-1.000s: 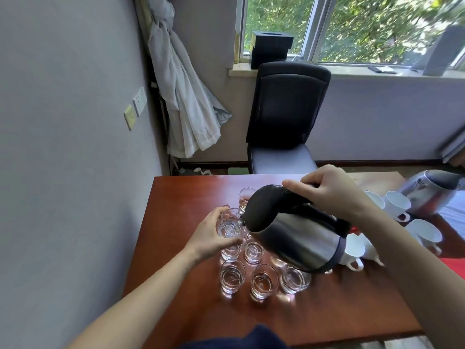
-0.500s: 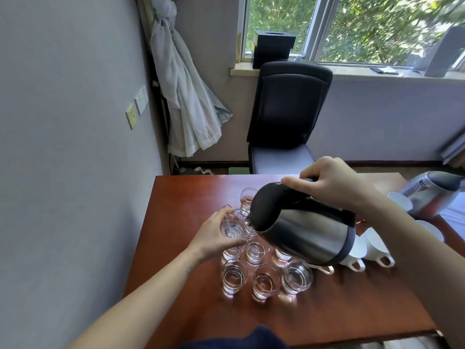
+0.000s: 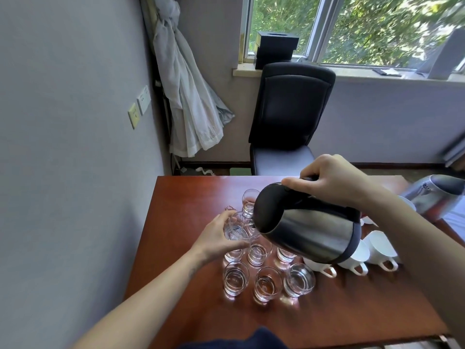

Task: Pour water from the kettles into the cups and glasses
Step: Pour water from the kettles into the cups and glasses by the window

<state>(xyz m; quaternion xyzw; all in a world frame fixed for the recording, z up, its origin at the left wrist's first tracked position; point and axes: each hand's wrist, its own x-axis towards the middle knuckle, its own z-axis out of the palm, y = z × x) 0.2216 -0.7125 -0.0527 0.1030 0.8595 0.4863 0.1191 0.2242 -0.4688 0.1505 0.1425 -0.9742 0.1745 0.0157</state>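
Kettle (image 3: 309, 230) tipped steeply, spout down at the glass (image 3: 237, 226), which I seem to have raised off the table (image 3: 339, 313). My right hand (image 3: 332, 180) is wrapped tight round the black handle, thumb forward near the lid, to steer the tilt. My left hand (image 3: 216, 238) curls round the glass, bringing it up to the spout, likely so nothing spills on its neighbours. Other glasses (image 3: 266, 283) are clustered below, and most look filled. White cups (image 3: 380, 246) sit just beside them. A second kettle (image 3: 435, 195) is at far right. I can't make out the stream.
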